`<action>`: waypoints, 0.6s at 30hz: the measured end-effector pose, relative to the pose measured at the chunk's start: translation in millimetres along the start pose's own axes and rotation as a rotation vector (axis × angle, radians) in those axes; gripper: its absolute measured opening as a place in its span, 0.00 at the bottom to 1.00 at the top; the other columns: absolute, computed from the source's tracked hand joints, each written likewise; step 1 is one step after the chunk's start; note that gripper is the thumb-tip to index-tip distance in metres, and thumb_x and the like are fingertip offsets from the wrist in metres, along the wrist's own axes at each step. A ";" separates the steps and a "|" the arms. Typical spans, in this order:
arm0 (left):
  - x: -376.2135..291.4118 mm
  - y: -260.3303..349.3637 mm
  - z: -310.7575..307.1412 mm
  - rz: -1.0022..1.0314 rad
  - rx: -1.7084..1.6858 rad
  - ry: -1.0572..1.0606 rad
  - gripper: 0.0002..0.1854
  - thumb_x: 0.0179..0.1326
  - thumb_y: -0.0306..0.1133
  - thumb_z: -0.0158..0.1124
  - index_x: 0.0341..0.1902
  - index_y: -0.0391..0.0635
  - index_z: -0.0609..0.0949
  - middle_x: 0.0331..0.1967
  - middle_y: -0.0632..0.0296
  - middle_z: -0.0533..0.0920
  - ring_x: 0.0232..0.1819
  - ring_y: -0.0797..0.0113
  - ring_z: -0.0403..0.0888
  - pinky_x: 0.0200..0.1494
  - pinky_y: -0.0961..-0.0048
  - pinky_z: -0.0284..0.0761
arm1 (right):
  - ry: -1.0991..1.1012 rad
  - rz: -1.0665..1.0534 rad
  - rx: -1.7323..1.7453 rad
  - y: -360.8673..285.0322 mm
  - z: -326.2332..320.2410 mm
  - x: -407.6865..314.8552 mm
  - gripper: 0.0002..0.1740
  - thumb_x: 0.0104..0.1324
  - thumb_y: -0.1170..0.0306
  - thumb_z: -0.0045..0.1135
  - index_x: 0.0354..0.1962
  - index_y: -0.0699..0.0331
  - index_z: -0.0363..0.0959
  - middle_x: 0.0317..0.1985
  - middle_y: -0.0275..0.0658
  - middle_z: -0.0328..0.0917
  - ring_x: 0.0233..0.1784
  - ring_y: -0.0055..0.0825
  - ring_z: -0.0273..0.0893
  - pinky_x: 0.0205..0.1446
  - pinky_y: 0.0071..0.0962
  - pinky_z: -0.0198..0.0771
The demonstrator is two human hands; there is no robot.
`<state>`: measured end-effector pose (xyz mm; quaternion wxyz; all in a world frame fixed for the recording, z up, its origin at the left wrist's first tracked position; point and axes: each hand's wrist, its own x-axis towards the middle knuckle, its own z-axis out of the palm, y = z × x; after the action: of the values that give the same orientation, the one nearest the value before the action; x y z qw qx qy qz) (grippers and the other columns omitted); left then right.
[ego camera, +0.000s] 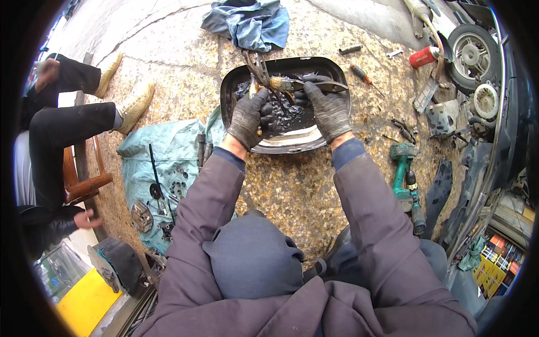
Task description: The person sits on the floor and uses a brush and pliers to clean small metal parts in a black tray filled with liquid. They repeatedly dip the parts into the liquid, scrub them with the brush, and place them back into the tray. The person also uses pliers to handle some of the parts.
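Note:
Both hands wear dark, dirty work gloves above a black basin (230,76) with dark liquid and bits of foam in it. My right hand (323,105) grips a paintbrush (290,85) by its dark handle, bristles pointing left. Those bristles touch or nearly touch a forked dark metal part (257,67) near the basin's upper left rim. My left hand (252,113) is closed around a yellow-handled tool (254,87), whose kind is mostly hidden by the glove. Whether that tool clamps the metal part cannot be made out.
Left, a teal cloth (139,145) carries small mechanical parts. A seated person's shoe (137,107) is beyond it. Rightward lie a screwdriver (361,75), a red spray can (424,57), a green cordless power tool (402,162) and a scooter wheel (470,55). A blue rag (248,23) lies ahead.

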<state>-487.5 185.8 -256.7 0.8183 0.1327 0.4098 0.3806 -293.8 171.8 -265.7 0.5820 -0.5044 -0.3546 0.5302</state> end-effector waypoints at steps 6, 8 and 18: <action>-6.0 8.1 -8.1 -0.032 -0.098 -0.010 0.14 0.70 0.47 0.56 0.33 0.53 0.72 0.14 0.75 0.61 0.14 0.78 0.56 0.20 0.77 0.56 | 0.139 0.270 -0.499 54.6 -46.5 -2.6 0.14 0.63 0.69 0.61 0.46 0.64 0.76 0.38 0.44 0.83 0.42 0.30 0.82 0.48 0.27 0.75; -4.2 9.2 -8.5 -0.075 -0.089 0.011 0.14 0.70 0.48 0.56 0.33 0.53 0.72 0.14 0.74 0.62 0.15 0.77 0.57 0.21 0.76 0.57 | 0.070 0.091 -0.611 54.3 -48.2 -1.9 0.08 0.59 0.69 0.65 0.38 0.59 0.81 0.34 0.40 0.83 0.38 0.28 0.81 0.47 0.27 0.75; -10.8 6.6 -14.9 -0.131 0.088 -0.157 0.18 0.70 0.55 0.52 0.34 0.55 0.71 0.12 0.76 0.59 0.13 0.80 0.53 0.19 0.78 0.53 | -0.233 -0.238 -0.139 -38.5 -9.7 11.2 0.12 0.67 0.72 0.60 0.45 0.69 0.77 0.39 0.40 0.82 0.39 0.26 0.83 0.46 0.26 0.81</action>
<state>-506.5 181.0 -256.4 0.8645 0.1708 0.3683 0.2963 -272.6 183.4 -232.2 0.5593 -0.4329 -0.5129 0.4866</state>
